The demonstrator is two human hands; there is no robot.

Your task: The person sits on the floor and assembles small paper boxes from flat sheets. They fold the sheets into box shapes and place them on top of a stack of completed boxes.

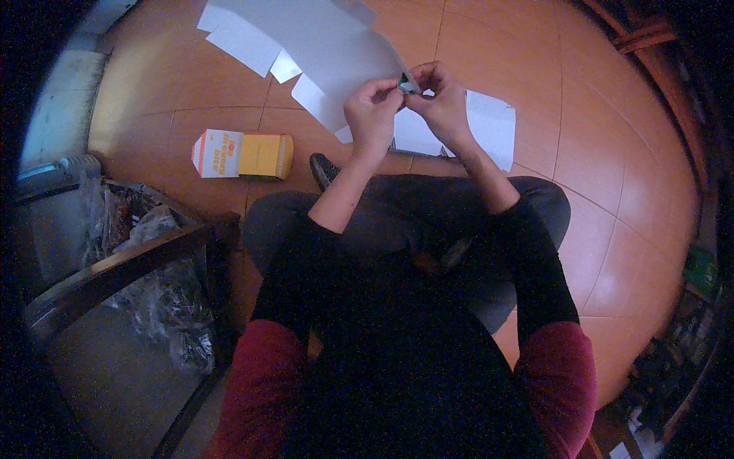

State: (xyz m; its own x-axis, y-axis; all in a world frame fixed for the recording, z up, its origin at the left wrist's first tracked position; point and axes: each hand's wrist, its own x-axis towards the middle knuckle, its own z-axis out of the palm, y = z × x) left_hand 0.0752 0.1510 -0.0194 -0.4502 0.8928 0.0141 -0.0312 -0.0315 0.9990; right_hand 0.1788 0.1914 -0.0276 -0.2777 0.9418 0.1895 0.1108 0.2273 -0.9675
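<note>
Knees (397, 214) crossed, the person sits on the tiled floor (612, 168), dark sleeves pushed up the forearms, so both arms reach out over the lap. To the person's left, close in, stands a dark frame with crumpled clear plastic bags (153, 306) hanging in it.

Just past the knees the two hands meet, raised off the floor where the eyes can follow the work. Left hand (372, 115) is curled narrow, thumb and fingertips pinching the edge of a white cardboard sheet (336, 53). Right hand (443, 103) is closed the same way on that edge, touching the left; between the fingertips sits a small dark bit (407, 86), too small to name. I judge both pinch at one spot to work a flap or fold.

That sheet is a flat, unfolded box blank, slanting away from the hands toward the far edge of the floor. A second blank (489, 126) lies flat beneath the right wrist. Left of the hands, well apart, a yellow and white carton (245, 154) lies on its side.
</note>
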